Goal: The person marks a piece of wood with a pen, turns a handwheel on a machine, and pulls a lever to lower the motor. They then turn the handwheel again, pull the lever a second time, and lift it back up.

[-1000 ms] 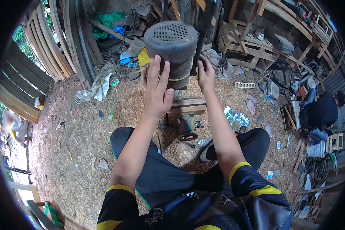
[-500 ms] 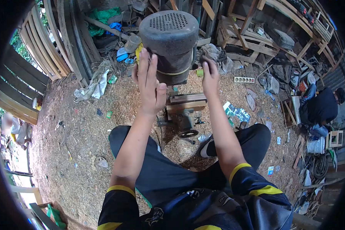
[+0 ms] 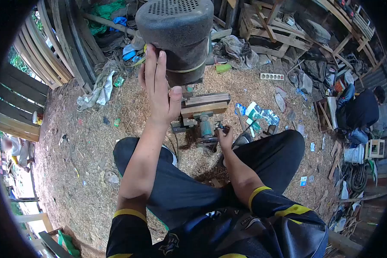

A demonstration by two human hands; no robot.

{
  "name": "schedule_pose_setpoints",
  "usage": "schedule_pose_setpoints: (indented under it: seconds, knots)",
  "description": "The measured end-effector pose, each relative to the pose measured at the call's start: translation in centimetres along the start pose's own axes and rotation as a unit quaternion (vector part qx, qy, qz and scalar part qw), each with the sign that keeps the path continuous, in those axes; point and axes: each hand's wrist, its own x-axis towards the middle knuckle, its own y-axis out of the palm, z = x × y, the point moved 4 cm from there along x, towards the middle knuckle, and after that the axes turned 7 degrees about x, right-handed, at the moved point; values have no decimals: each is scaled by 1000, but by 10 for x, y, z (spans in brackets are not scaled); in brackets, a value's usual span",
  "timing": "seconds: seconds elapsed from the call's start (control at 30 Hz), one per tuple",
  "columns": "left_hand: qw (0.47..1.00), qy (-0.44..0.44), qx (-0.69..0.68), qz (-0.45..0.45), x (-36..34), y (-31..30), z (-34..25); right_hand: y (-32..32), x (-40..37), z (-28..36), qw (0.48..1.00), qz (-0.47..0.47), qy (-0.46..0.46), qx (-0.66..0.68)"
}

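In the head view a machine with a dark, vented motor housing [image 3: 176, 32] stands before me. My left hand [image 3: 162, 96] is raised along the left side of the housing, fingers stretched upward and thumb apart, overlapping its lower part. Below the housing, pieces of wood [image 3: 205, 99] lie across the machine's vise-like table. Under them are a greenish metal body [image 3: 205, 125] and a round handwheel [image 3: 207, 139]. My right hand [image 3: 226, 138] is low at the right of the wheel, fingers closed at a small dark handle [image 3: 219, 126].
Wood shavings cover the ground [image 3: 94, 159]. A white power strip [image 3: 271, 76] and blue-green wrappers [image 3: 262, 114] lie to the right. Boards [image 3: 43, 51] lean at left, scrap timber [image 3: 279, 41] is piled behind, and another person [image 3: 360, 109] sits at far right.
My right hand has dropped from beside the motor housing down to the small handle under the wood. My left hand stays raised beside the housing. The view has shifted slightly.
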Motion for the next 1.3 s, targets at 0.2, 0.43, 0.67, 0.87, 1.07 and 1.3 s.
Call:
schedule_pose_setpoints:
  seconds: [0.2,0.43,0.67,0.87,1.07,1.3]
  knots:
    - [1000,9,0,-3,-1,3,2,9,10,-29,998,-6,46,48]
    - [1000,5,11,8,-1,0,-1,7,2,-8,994,-17,62,84]
    - [1000,4,7,7,-2,1,0,22,12,-49,985,-52,70,152]
    - [1000,-1,17,18,-1,-1,-2,27,15,-66,885,68,306,345]
    - [1000,9,12,8,-3,3,1,27,12,-80,984,-57,90,140]
    - [1000,8,12,5,-2,4,1,21,5,-22,970,-21,157,182]
